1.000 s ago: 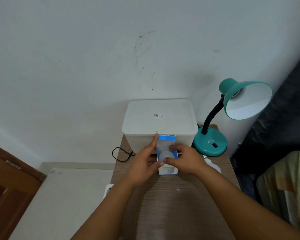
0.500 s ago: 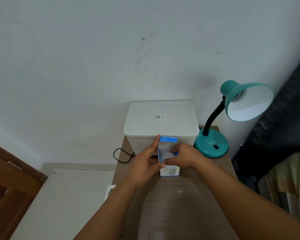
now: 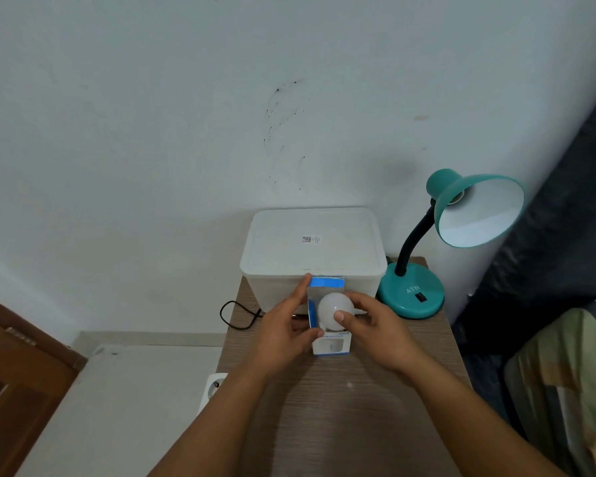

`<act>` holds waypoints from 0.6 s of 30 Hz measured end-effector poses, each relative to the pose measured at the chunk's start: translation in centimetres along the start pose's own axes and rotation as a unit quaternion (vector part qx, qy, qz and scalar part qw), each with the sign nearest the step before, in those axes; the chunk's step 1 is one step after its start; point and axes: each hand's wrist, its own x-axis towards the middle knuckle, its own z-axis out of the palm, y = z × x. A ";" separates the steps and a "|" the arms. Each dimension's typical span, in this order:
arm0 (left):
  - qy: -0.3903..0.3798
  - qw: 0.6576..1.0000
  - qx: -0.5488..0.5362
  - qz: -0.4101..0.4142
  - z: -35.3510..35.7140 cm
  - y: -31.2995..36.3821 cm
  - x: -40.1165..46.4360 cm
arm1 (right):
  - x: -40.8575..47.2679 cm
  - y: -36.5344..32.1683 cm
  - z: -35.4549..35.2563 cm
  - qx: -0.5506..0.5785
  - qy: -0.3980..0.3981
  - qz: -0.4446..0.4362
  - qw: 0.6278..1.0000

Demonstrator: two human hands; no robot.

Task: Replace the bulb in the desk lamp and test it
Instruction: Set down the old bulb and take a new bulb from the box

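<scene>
Near the back of the wooden table (image 3: 341,407), both hands work at a small blue-and-white bulb box (image 3: 331,346). Left hand (image 3: 283,335) grips the box from its left side: thumb curled over the front edge, index finger stretched up along the raised blue top flap. Right hand (image 3: 375,325) pinches the white bulb (image 3: 332,309), thumb on its dome, other fingers curled round behind. Bulb dome sits above the open box mouth; its base is hidden, so cannot tell whether it is fully free of the box. Box stands upright on the table.

Just behind the box: a white lidded plastic bin (image 3: 312,242) against the wall, small label on its lid. To the right of the bin, a teal desk lamp (image 3: 437,242) — round base on the table's back right corner, black gooseneck, shade tilted toward the camera, white inside, no bulb seen in it. Black cable (image 3: 234,315) loops off the table's left edge. White power strip (image 3: 214,385) lies below, on the left.
</scene>
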 end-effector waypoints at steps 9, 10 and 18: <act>0.024 0.999 0.033 0.010 0.5 -0.4 -0.4 | -3.8 1.3 -1.7 0.112 0.080 0.000 0.990; 0.026 0.999 0.034 0.010 0.5 -0.3 -0.5 | -4.2 1.6 -1.9 0.125 0.085 -0.001 0.988; 0.054 0.997 0.052 0.034 1.2 -0.6 -1.4 | -6.4 2.8 -2.6 0.231 0.099 0.012 0.968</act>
